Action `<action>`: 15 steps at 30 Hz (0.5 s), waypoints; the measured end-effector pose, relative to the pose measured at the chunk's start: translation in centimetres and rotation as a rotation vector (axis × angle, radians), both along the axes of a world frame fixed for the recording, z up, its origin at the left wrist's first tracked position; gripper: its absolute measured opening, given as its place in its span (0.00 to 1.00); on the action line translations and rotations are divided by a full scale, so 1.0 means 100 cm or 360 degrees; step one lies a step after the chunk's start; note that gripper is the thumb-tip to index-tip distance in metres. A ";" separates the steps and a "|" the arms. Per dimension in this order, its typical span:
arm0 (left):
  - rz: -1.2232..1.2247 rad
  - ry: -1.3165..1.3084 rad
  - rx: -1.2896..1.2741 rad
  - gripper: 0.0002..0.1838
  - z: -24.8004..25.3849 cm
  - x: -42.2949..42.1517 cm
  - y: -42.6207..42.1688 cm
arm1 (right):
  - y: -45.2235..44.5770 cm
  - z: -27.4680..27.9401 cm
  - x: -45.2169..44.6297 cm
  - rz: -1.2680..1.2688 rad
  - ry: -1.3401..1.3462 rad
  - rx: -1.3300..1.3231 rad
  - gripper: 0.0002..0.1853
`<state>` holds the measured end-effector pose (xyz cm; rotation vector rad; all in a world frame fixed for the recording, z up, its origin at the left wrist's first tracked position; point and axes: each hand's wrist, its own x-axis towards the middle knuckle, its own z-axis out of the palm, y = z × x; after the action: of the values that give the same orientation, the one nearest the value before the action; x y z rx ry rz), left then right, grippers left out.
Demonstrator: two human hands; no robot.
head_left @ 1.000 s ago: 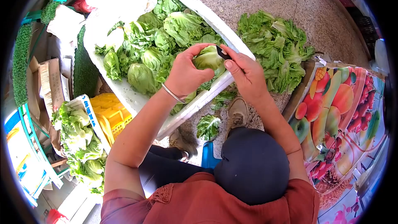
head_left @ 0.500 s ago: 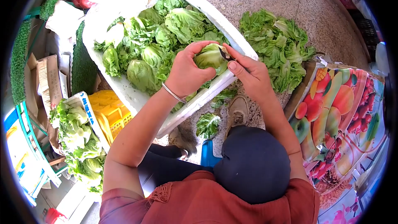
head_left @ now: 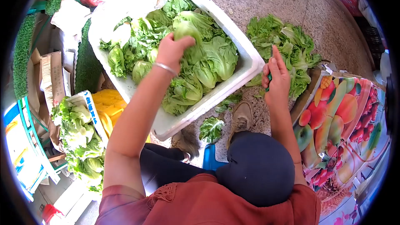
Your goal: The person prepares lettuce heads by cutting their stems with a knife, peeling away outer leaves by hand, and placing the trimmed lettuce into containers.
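Observation:
My left hand (head_left: 174,52), with a bangle at its wrist, is over the white foam box (head_left: 248,64). Its fingers grip a head of lettuce (head_left: 189,37), which is blurred by motion. Below and around it, several more lettuce heads (head_left: 218,60) fill the box. Beyond the box's right side, my right hand (head_left: 277,75) is closed around a small knife (head_left: 269,77) with a green handle. The dark blade points up along the fingers and is partly hidden by them.
Loose lettuce leaves (head_left: 287,43) lie heaped on the floor at right, beside a fruit-printed carton (head_left: 337,116). A single leaf (head_left: 211,129) lies near my shoes. At left are a yellow crate (head_left: 109,104) and another box of lettuce (head_left: 83,141).
The lettuce has moved left and up over the box in my left hand. My right hand has drawn away to the right with the knife, apart from the lettuce.

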<state>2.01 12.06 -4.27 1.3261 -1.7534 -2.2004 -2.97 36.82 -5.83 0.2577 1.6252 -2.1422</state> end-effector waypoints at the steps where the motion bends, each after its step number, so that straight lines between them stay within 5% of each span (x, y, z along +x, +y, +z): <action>1: 0.0119 -0.0008 0.0141 0.22 -0.007 -0.008 -0.012 | 0.001 -0.001 0.002 -0.0001 0.0000 0.0003 0.22; 2: 0.0191 -0.0055 0.0075 0.18 -0.015 -0.017 -0.024 | 0.001 -0.002 0.004 0.0043 -0.0050 0.0023 0.22; 5: 0.0064 -0.0453 -0.0729 0.29 -0.030 -0.044 -0.045 | 0.004 -0.005 0.003 0.0079 -0.0117 0.0045 0.22; 9: -0.0132 -0.0494 -0.0815 0.33 -0.070 -0.061 -0.043 | 0.008 -0.012 -0.001 0.0043 -0.0129 0.0034 0.23; 12: -0.0198 -0.0607 -0.1195 0.41 -0.072 -0.068 -0.030 | 0.008 -0.012 -0.003 0.0042 -0.0158 0.0060 0.23; 15: -0.0220 -0.0665 -0.1154 0.43 -0.059 -0.073 -0.027 | 0.009 -0.008 -0.004 0.0061 -0.0147 0.0110 0.22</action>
<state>-5.27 9.34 -10.19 1.5328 -2.4910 -1.1327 -3.33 37.71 -6.63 0.3390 1.6405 -2.0181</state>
